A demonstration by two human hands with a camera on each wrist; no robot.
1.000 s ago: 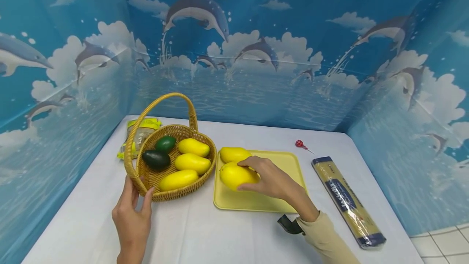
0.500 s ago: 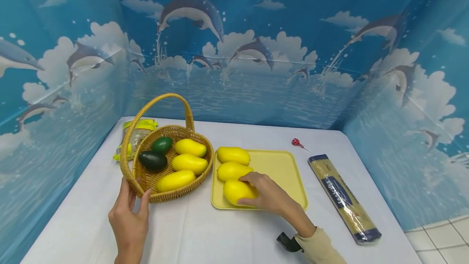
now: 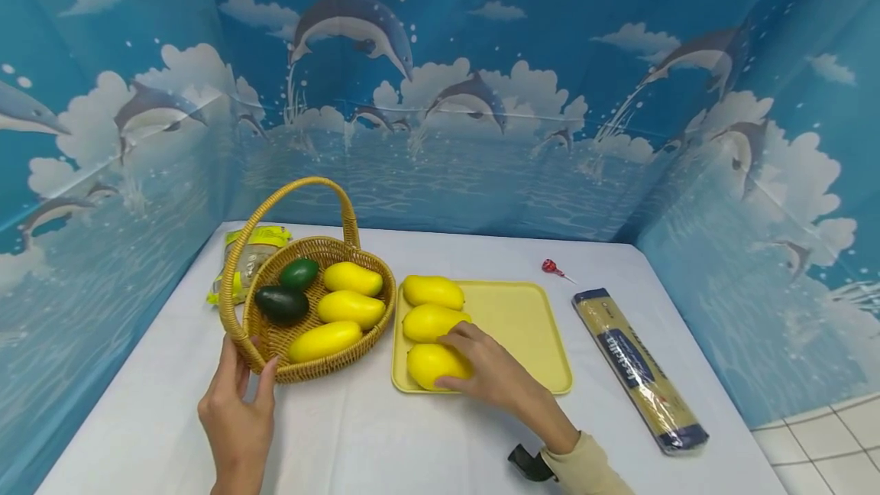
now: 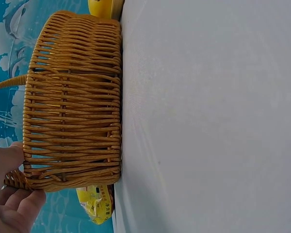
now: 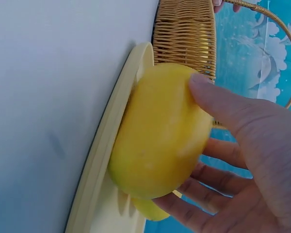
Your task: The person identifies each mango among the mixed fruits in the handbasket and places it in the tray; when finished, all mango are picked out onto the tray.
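Left hand (image 3: 237,418) pinches basket (image 3: 312,370) by its near-left rim, beside the handle's foot, likely to steady it. Right hand (image 3: 498,373) grips near mango (image 3: 435,367), thumb and fingers spread fruit-wide across it. It's at tray's (image 3: 516,327) near-left corner, lined up with middle mango (image 3: 428,323) and far mango (image 3: 433,292), probably for neat spacing.

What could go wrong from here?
1. The smooth yellow oval fruit in the right hand sits by the near rim of the pale yellow rectangular tray; if it slips, it might roll over that low edge.
2. The left hand grips the golden-brown wicker basket at one side; a tug could tip it and shift the loose yellow fruits and dark green fruits inside.
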